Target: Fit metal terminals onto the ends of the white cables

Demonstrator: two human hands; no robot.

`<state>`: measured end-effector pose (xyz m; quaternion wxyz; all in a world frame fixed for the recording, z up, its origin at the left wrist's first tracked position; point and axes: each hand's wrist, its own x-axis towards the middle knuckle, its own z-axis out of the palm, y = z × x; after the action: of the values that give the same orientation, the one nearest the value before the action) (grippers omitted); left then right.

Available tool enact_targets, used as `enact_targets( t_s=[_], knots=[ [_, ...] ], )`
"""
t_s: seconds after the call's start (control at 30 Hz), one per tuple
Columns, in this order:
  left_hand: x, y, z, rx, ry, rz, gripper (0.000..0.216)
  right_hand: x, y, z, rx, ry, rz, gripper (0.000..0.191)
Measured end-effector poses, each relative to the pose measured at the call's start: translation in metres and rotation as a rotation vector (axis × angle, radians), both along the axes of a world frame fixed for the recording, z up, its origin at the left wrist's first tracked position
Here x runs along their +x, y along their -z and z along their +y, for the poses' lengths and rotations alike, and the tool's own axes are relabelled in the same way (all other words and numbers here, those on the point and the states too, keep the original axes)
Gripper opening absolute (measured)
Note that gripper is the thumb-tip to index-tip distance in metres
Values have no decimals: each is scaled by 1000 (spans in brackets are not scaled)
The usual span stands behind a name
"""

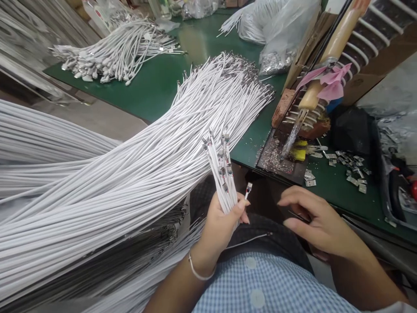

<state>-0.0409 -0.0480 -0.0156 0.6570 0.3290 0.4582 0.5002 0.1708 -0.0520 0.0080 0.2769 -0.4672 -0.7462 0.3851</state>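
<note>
Left of and below the wooden-handled soldering iron [309,98], your left hand [221,224] closes its fingers tight around a small bunch of thin white metal-tipped cables [223,174], light, floppy and likely slippery, best gripped just under the tips, while your right hand [316,219] hovers, fingers loosely spread.
</note>
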Motion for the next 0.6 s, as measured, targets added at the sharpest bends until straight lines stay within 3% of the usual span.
enact_targets(
  t_s=[0.1,0.3,0.43,0.6],
  knots=[
    [7,0,9,69,49,-6,13,10,-8,1,36,2,141,22],
    [26,-10,29,79,77,18,16,9,-11,11,227,106,95,18],
    [36,-17,38,101,86,29,17,7,-9,16,192,188,182,25],
    [40,-21,47,124,109,72,13,2,-8,27,369,258,-62,17]
  ],
)
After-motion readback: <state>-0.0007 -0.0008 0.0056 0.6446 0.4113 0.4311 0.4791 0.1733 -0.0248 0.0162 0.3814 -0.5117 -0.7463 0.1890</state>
